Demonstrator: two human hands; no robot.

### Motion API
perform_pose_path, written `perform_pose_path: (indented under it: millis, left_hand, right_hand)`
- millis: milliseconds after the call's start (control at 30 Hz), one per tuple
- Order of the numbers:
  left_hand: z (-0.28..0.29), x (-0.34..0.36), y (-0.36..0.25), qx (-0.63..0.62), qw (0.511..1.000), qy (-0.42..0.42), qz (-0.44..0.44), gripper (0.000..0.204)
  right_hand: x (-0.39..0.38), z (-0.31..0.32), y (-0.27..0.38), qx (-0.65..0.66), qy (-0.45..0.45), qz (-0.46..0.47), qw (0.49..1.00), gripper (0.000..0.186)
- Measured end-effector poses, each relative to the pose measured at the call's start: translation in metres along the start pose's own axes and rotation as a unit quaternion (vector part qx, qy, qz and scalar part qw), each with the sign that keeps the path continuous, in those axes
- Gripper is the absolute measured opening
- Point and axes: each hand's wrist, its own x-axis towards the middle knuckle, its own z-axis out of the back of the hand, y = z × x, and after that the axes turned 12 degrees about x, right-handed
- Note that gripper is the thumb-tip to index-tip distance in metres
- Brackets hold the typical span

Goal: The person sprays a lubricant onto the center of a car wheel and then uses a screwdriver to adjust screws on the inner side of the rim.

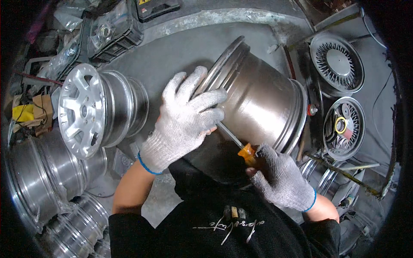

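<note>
A bare metal wheel rim lies tilted on its side in front of me, its barrel facing up. My left hand, in a whitish knit glove, grips the rim's left edge with fingers partly spread over it. In my right hand, also gloved, is the orange handle of a screwdriver. The screwdriver's shaft runs up and left along the rim to beneath my left hand, which hides its tip.
A silver spoked wheel rim stands to the left on the grey work surface. More rims are stacked at lower left. Black crates sit at the back left. Two round wheel covers are on the right; the nearer holds small parts.
</note>
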Motion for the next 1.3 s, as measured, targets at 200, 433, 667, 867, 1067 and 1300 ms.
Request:
perform_pose_path:
  millis: [200,433,667,867,1067,1300]
  left_hand:
    - [-0.007,-0.010,-0.019,0.066,0.996,-0.054,0.004,0.027]
    - [0.001,-0.033,-0.085,0.041,0.988,-0.125,0.083,0.029]
    - [-0.004,-0.060,-0.098,-0.074,0.985,-0.069,0.138,0.033]
    - [-0.010,-0.067,-0.105,-0.087,0.979,-0.029,0.182,0.035]
    - [-0.019,-0.072,-0.106,-0.061,0.981,-0.033,0.179,0.037]
    - [-0.020,-0.070,-0.103,-0.069,0.981,-0.033,0.179,0.037]
  right_hand:
    - [-0.005,0.013,0.009,0.050,0.016,-0.062,0.997,0.027]
    - [-0.055,0.026,-0.017,0.011,0.021,-0.053,0.998,0.045]
    - [-0.053,0.020,-0.015,0.071,0.069,-0.162,0.982,0.049]
    - [-0.038,0.019,-0.004,0.002,0.090,-0.120,0.989,0.050]
    - [-0.031,0.014,0.002,0.013,0.092,-0.115,0.989,0.053]
    - [-0.030,0.017,0.003,0.001,0.103,-0.139,0.985,0.056]
